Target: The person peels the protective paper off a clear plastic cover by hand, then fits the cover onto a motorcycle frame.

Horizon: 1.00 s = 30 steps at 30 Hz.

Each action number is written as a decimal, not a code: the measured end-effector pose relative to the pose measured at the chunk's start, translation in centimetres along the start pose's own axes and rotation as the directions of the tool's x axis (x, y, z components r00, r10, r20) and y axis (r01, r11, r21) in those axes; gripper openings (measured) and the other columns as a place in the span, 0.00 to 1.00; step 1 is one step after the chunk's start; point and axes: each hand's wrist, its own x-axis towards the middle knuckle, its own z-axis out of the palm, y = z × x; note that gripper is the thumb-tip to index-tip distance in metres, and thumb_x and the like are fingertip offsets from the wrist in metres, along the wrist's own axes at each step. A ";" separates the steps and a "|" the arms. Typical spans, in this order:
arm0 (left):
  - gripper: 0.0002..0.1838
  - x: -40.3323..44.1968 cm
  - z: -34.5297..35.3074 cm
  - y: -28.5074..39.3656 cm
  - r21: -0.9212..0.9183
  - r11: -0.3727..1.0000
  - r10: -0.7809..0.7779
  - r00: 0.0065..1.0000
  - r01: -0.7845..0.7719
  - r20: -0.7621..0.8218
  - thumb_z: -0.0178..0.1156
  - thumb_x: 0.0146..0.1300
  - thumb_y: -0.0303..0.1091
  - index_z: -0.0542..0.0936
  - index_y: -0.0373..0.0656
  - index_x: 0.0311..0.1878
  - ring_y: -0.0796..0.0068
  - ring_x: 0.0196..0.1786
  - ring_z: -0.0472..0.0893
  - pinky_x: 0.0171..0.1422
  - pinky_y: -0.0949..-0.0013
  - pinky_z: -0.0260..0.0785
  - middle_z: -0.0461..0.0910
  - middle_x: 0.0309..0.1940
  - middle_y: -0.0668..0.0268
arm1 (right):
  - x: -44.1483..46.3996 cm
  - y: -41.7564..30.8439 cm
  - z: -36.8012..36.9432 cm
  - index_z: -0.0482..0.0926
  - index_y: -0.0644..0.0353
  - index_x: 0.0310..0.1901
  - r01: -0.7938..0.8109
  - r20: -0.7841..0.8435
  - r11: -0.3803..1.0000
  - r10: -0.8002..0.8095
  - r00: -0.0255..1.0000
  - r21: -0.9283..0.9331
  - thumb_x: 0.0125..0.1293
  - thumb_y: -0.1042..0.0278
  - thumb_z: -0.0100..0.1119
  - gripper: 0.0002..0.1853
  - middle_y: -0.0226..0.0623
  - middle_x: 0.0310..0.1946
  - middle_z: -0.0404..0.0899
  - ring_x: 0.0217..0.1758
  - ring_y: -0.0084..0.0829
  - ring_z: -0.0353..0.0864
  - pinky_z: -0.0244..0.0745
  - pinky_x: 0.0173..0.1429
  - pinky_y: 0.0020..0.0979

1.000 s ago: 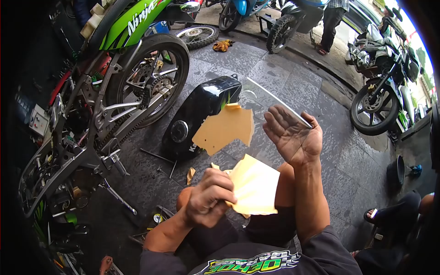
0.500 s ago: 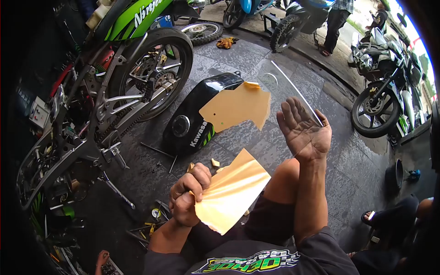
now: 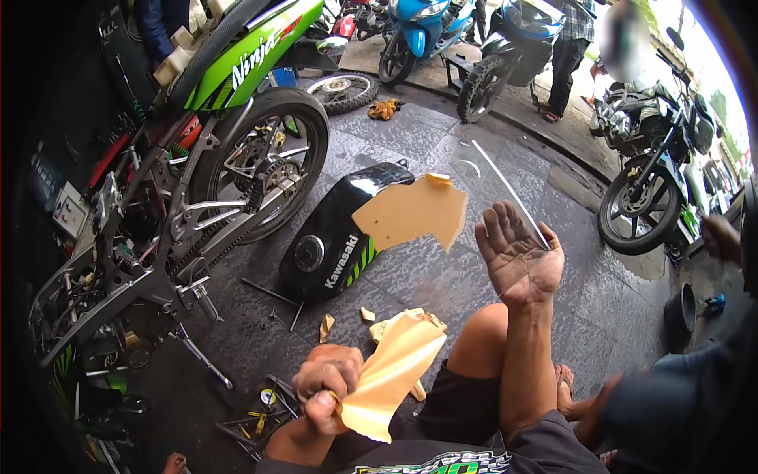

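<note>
In my left hand (image 3: 328, 387), fingers closed in a fist, is a creased piece of yellow-orange paper (image 3: 399, 371) that fans out to the right. My right hand (image 3: 521, 257) supports a clear sheet (image 3: 483, 183), thumb at its bright straight edge and palm up, showing through it. A yellow-orange covering (image 3: 410, 212) with small holes and a curled upper edge appears to lie on the sheet's left part. Behind and below this covering, a black Kawasaki fuel tank (image 3: 339, 229) rests on the floor, partly hidden.
Paper scraps (image 3: 325, 328) lie between the tank and my legs. A partly stripped motorcycle (image 3: 260, 174) stands left, with tools (image 3: 257, 419) on the floor below it. A loose wheel (image 3: 343, 92) and parked motorcycles (image 3: 643, 189) are farther back. A blurred person (image 3: 655, 407) is close on my right.
The paper in my left hand has swung downward and folded more, uncovering scraps behind it. The view has tilted up slightly. A person has come closer on the right.
</note>
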 end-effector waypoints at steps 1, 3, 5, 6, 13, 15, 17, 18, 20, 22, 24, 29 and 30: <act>0.14 -0.1 0.2 0.4 0.009 1.000 0.007 1.000 -0.007 0.002 0.50 0.56 0.38 0.63 0.44 0.18 0.73 0.15 0.63 0.24 0.64 0.57 0.64 0.12 0.68 | 0.2 -0.6 -0.2 0.75 0.78 0.59 0.003 0.006 1.000 -0.003 1.000 0.000 0.68 0.54 0.34 0.33 0.61 0.56 0.80 0.63 0.59 0.78 0.64 0.75 0.57; 0.12 -0.6 0.5 2.3 -0.055 0.996 -0.081 0.989 0.075 -0.125 0.50 0.56 0.36 0.68 0.43 0.20 0.73 0.13 0.63 0.25 0.64 0.63 0.64 0.11 0.68 | 0.3 -2.1 -0.6 0.76 0.77 0.59 0.119 -0.012 0.992 -0.120 0.993 -0.052 0.69 0.54 0.34 0.33 0.61 0.56 0.80 0.63 0.59 0.78 0.65 0.74 0.57; 0.10 -0.7 1.3 2.5 0.294 0.940 -0.124 0.976 0.173 -0.177 0.52 0.55 0.33 0.74 0.36 0.34 0.70 0.21 0.69 0.32 0.63 0.66 0.70 0.18 0.65 | 0.1 -3.0 -0.7 0.76 0.77 0.59 0.149 -0.027 0.986 -0.151 0.988 -0.069 0.69 0.54 0.34 0.33 0.61 0.56 0.80 0.63 0.59 0.78 0.66 0.74 0.57; 0.16 -0.7 1.3 2.5 0.438 0.866 -0.192 0.970 0.239 -0.149 0.53 0.54 0.33 0.77 0.32 0.43 0.68 0.26 0.72 0.38 0.63 0.68 0.74 0.23 0.62 | 0.0 -3.1 -0.7 0.75 0.77 0.59 0.159 0.008 0.981 -0.160 0.987 -0.110 0.69 0.54 0.35 0.33 0.61 0.56 0.80 0.63 0.59 0.78 0.65 0.74 0.57; 0.28 4.5 2.2 -0.6 0.837 0.517 -0.117 0.954 -0.179 0.276 0.71 0.56 0.43 0.80 0.38 0.57 0.55 0.51 0.76 0.56 0.54 0.67 0.77 0.47 0.54 | -1.8 -0.6 0.1 0.71 0.78 0.63 0.064 0.127 0.981 -0.041 0.991 -0.185 0.68 0.52 0.39 0.35 0.62 0.59 0.77 0.63 0.62 0.75 0.63 0.74 0.57; 0.26 6.4 2.0 -1.5 0.865 0.434 0.061 0.966 -0.253 0.252 0.72 0.54 0.32 0.81 0.38 0.57 0.56 0.46 0.77 0.53 0.60 0.70 0.78 0.46 0.57 | -2.4 0.5 0.9 0.72 0.78 0.63 0.006 0.147 0.981 0.022 0.989 -0.193 0.67 0.51 0.40 0.35 0.61 0.57 0.77 0.65 0.61 0.74 0.62 0.75 0.57; 0.24 8.7 2.1 -1.6 0.894 0.330 0.166 0.951 -0.302 0.260 0.71 0.55 0.27 0.81 0.39 0.58 0.57 0.45 0.77 0.53 0.59 0.69 0.78 0.46 0.57 | -2.8 1.3 1.4 0.73 0.78 0.61 -0.020 0.142 0.979 0.049 0.989 -0.204 0.67 0.51 0.41 0.34 0.60 0.56 0.78 0.65 0.61 0.74 0.62 0.75 0.58; 0.24 9.6 2.3 -1.6 0.902 0.303 0.181 0.948 -0.308 0.263 0.70 0.55 0.25 0.81 0.38 0.57 0.58 0.44 0.76 0.50 0.58 0.69 0.78 0.45 0.58 | -2.9 1.5 1.6 0.74 0.77 0.60 -0.043 0.155 0.978 0.076 0.985 -0.202 0.67 0.50 0.42 0.35 0.60 0.56 0.78 0.66 0.61 0.73 0.62 0.74 0.58; 0.23 10.5 2.1 -2.3 0.902 0.287 0.213 0.939 -0.323 0.269 0.70 0.55 0.25 0.81 0.39 0.57 0.59 0.43 0.76 0.49 0.58 0.69 0.78 0.45 0.58 | -3.2 1.9 1.7 0.74 0.78 0.61 -0.059 0.151 0.971 0.095 0.984 -0.230 0.66 0.49 0.43 0.36 0.62 0.56 0.79 0.64 0.63 0.74 0.63 0.73 0.58; 0.20 10.7 1.9 -2.9 0.896 0.300 0.248 0.934 -0.328 0.259 0.70 0.55 0.26 0.83 0.40 0.53 0.61 0.42 0.76 0.47 0.60 0.69 0.79 0.42 0.61 | -3.6 2.3 1.8 0.74 0.78 0.61 -0.068 0.148 0.970 0.105 0.983 -0.234 0.66 0.48 0.44 0.36 0.62 0.56 0.79 0.63 0.64 0.75 0.64 0.73 0.58; 0.18 10.4 1.4 -3.2 0.897 0.283 0.256 0.928 -0.340 0.271 0.71 0.55 0.26 0.84 0.41 0.50 0.62 0.41 0.76 0.47 0.60 0.68 0.78 0.41 0.61 | -3.8 2.6 1.7 0.73 0.80 0.61 -0.073 0.102 0.968 0.100 0.990 -0.239 0.65 0.47 0.45 0.38 0.64 0.54 0.80 0.58 0.65 0.79 0.65 0.71 0.59; 0.10 9.9 0.9 -4.0 0.880 0.235 0.353 0.880 -0.412 0.318 0.69 0.58 0.24 0.80 0.42 0.43 0.63 0.39 0.75 0.46 0.60 0.68 0.77 0.39 0.62 | -4.1 3.2 2.1 0.72 0.81 0.60 -0.095 0.074 0.974 0.113 0.991 -0.207 0.65 0.48 0.44 0.38 0.65 0.53 0.80 0.57 0.66 0.80 0.66 0.70 0.59; 0.10 9.8 0.6 -4.1 0.875 0.235 0.349 0.877 -0.424 0.331 0.67 0.60 0.24 0.78 0.42 0.43 0.62 0.40 0.75 0.46 0.60 0.68 0.78 0.41 0.62 | -4.1 3.3 2.1 0.72 0.81 0.60 -0.088 0.061 0.977 0.101 0.993 -0.192 0.65 0.48 0.44 0.37 0.66 0.52 0.80 0.57 0.67 0.80 0.66 0.70 0.60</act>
